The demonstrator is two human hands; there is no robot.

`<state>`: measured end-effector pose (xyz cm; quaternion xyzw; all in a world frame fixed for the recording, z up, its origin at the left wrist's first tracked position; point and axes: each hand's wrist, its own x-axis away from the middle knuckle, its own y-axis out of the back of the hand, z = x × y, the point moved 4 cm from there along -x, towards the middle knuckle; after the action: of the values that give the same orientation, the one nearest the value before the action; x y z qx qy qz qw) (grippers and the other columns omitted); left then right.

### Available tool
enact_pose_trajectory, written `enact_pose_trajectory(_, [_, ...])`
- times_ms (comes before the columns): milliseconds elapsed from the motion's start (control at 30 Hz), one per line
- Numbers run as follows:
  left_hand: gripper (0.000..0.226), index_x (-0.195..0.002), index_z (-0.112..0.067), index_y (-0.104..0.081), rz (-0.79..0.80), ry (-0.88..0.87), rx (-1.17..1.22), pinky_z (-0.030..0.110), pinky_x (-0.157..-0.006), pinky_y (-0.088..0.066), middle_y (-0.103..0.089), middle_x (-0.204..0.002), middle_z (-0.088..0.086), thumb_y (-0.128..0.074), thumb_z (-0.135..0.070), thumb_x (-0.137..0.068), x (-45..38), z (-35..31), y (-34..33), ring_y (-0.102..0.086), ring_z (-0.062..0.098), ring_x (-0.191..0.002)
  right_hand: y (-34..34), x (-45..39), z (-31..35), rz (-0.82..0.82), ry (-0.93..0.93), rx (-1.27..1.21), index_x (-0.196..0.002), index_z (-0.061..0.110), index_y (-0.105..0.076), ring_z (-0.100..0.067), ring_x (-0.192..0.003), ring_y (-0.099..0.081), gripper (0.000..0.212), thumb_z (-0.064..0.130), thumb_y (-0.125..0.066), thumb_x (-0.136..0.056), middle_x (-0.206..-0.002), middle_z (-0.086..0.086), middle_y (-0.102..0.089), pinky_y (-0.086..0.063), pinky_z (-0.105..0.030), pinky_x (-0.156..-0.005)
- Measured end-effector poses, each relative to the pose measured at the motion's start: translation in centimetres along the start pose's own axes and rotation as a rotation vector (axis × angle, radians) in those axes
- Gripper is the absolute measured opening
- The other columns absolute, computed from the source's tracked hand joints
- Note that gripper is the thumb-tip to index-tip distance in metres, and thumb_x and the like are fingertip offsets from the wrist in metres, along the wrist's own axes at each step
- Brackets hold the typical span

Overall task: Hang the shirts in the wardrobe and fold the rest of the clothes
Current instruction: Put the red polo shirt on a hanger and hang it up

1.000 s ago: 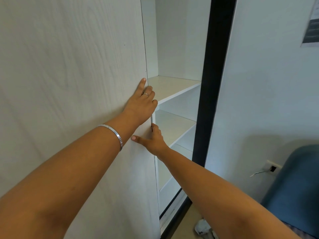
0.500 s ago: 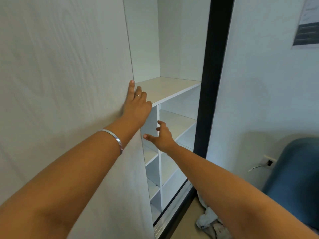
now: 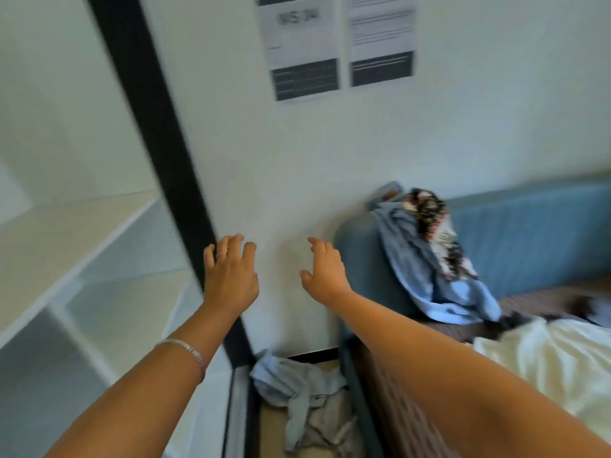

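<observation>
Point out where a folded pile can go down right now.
Free: the upper wardrobe shelf and the shelf below it, left of the black frame. Crowded: the floor gap beside the bed holds crumpled clothes; the blue headboard carries draped garments.

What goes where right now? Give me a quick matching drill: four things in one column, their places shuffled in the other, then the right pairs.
Things:
1. light blue garment
2. grey and blue clothes
3. printed sheets
4. white cloth

Places:
A. taped on the wall
B. on the floor by the wardrobe's black frame
C. draped over the blue headboard
D. spread on the bed at lower right

Pairs: 1-C, 2-B, 3-A, 4-D
</observation>
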<state>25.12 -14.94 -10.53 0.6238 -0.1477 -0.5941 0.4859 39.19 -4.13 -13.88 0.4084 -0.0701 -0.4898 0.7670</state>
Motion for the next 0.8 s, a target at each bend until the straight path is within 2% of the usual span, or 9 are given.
enact_pose_trajectory(167, [0.052, -0.103, -0.013, -0.063, -0.038, -0.266, 0.327, 0.041, -0.082, -0.032, -0.06, -0.115, 0.01, -0.081, -0.006, -0.054, -2.1, -12.3, -3.1, -0.055, 0.032, -0.104, 7.4, 3.9, -10.1, -0.19, -0.264, 0.103, -0.149, 0.01, -0.023, -0.031, -0.133, -0.033, 0.07, 0.02, -0.06, -0.09, -0.145, -0.011, -0.034, -0.032, -0.041, -0.107])
enact_pose_trajectory(300, [0.054, -0.103, -0.012, -0.063, 0.01, -0.503, 0.514, 0.043, -0.081, -0.038, -0.06, -0.118, 0.012, -0.083, -0.007, -0.053, -0.3, -22.7, -3.9, -0.056, 0.033, -0.107, 12.9, 11.7, -16.5, -0.399, -0.506, 0.154, -0.145, 0.006, -0.033, -0.036, -0.129, -0.037, 0.069, 0.013, -0.062, -0.083, -0.141, -0.016, -0.041, -0.029, -0.039, -0.105])
enact_pose_trajectory(400, [0.051, -0.102, -0.01, -0.063, 0.039, -0.664, 0.624, 0.046, -0.082, -0.04, -0.06, -0.119, 0.015, -0.081, -0.005, -0.055, 2.2, -29.8, -3.4, -0.058, 0.036, -0.106, 16.4, 19.4, -20.0, -0.507, -0.682, 0.171, -0.14, 0.007, -0.038, -0.036, -0.122, -0.042, 0.064, 0.008, -0.059, -0.079, -0.133, -0.018, -0.045, -0.034, -0.038, -0.101])
enact_pose_trajectory(500, [0.048, -0.099, -0.007, -0.063, 0.076, -0.804, 0.73, 0.048, -0.079, -0.043, -0.061, -0.114, 0.018, -0.079, -0.002, -0.054, 5.5, -36.5, -1.9, -0.059, 0.038, -0.1, 19.4, 27.9, -22.2, -0.623, -0.844, 0.205, -0.137, 0.01, -0.041, -0.031, -0.121, -0.046, 0.06, -0.001, -0.051, -0.079, -0.132, -0.015, -0.045, -0.042, -0.043, -0.099])
enact_pose_trajectory(633, [0.046, -0.1, -0.007, -0.061, 0.113, -0.961, 0.831, 0.048, -0.074, -0.045, -0.059, -0.11, 0.018, -0.065, -0.011, -0.055, 11.4, -43.2, 0.0, -0.058, 0.039, -0.094, 21.1, 38.3, -23.8, -0.701, -1.036, 0.24, -0.135, 0.011, -0.043, -0.029, -0.113, -0.048, 0.059, -0.01, -0.045, -0.08, -0.126, -0.012, -0.048, -0.045, -0.036, -0.086])
enact_pose_trajectory(700, [0.046, -0.101, -0.008, -0.06, 0.176, -1.038, 0.866, 0.049, -0.075, -0.045, -0.06, -0.109, 0.017, -0.06, -0.014, -0.056, 14.6, -45.6, 1.0, -0.06, 0.039, -0.094, 21.3, 43.1, -24.2, -0.77, -1.111, 0.199, -0.133, 0.011, -0.045, -0.027, -0.109, -0.049, 0.061, -0.014, -0.043, -0.077, -0.117, -0.011, -0.051, -0.045, -0.035, -0.087])
enact_pose_trajectory(800, [0.048, -0.099, -0.006, -0.062, 0.186, -1.189, 0.874, 0.051, -0.073, -0.048, -0.062, -0.104, 0.019, -0.074, -0.012, -0.052, 19.9, -49.4, 3.5, -0.062, 0.04, -0.086, 21.9, 50.3, -24.5, -0.869, -1.214, 0.153, -0.127, 0.01, -0.049, -0.02, -0.096, -0.048, 0.06, -0.015, -0.042, -0.073, -0.102, -0.004, -0.048, -0.038, -0.024, -0.079])
